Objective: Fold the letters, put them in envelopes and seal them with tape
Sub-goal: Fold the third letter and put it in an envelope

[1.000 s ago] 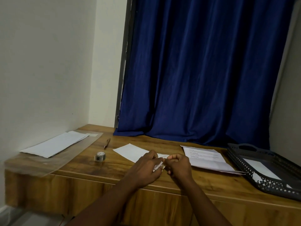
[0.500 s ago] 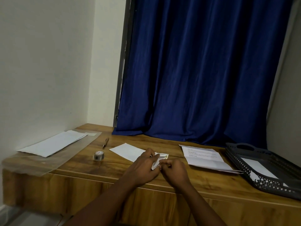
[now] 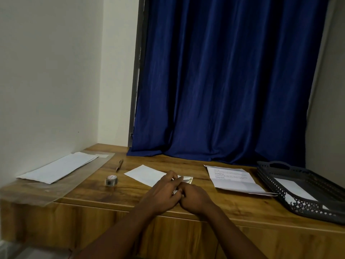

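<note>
Envelope (image 3: 149, 174) flat on desk (image 3: 233, 202); left hand (image 3: 162, 193) and right hand (image 3: 194, 199) both pinch its flap end. Likely sealing stage; next needs tape roll (image 3: 111, 180).

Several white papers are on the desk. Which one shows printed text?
The unfolded letter right of the hands, beside the black tray. Lines of print show on it; the envelope under the hands and the sheets at far left look blank.
</note>
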{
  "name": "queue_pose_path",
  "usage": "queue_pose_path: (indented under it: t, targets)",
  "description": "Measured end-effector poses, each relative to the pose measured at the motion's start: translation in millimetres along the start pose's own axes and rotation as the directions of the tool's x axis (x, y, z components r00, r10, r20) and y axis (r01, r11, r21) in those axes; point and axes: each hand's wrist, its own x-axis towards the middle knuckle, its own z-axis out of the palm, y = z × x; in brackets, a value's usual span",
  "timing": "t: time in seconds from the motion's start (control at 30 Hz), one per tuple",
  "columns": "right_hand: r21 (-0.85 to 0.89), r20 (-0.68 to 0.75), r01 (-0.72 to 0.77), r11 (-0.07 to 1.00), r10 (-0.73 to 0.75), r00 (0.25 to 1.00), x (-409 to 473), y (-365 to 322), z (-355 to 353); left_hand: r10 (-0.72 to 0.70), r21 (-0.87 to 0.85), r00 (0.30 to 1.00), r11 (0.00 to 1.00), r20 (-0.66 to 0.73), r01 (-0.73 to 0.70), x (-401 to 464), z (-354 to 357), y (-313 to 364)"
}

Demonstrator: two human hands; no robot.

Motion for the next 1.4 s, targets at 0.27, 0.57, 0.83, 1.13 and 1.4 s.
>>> queue_pose_path:
  t: [0.27, 0.57, 0.83, 1.13, 1.4]
  targets:
    - [0.493, -0.367, -0.177, 0.852, 0.387, 0.846, -10.6, 11.3, 4.7, -0.175, -0.030, 0.984, 0.984, -0.023, 0.174, 0.1, -1.4, -0.1]
    - [0.558, -0.367, -0.257, 0.789, 0.512, 0.776, -8.4, 21.6, 7.8, -0.202, 0.201, 0.974, 0.963, 0.101, 0.179, 5.0, -2.4, -4.8]
    - [0.378, -0.264, -0.270, 0.886, 0.382, 0.885, -8.1, 17.6, 9.3, -0.218, 0.306, 0.955, 0.940, 0.200, 0.150, 5.8, -4.4, -2.0]
    - [0.259, -0.141, -0.076, 0.963, 0.116, 0.983, -17.8, 17.1, 3.8, -0.182, 0.267, 0.955, 0.957, 0.236, 0.116, 4.3, -6.0, -0.3]
    - [-0.082, 0.168, -0.001, 0.997, 0.015, 0.986, -45.1, 32.5, -7.9, -0.143, 0.004, 0.972, 0.990, 0.186, 0.144, -11.7, -13.1, -2.0]
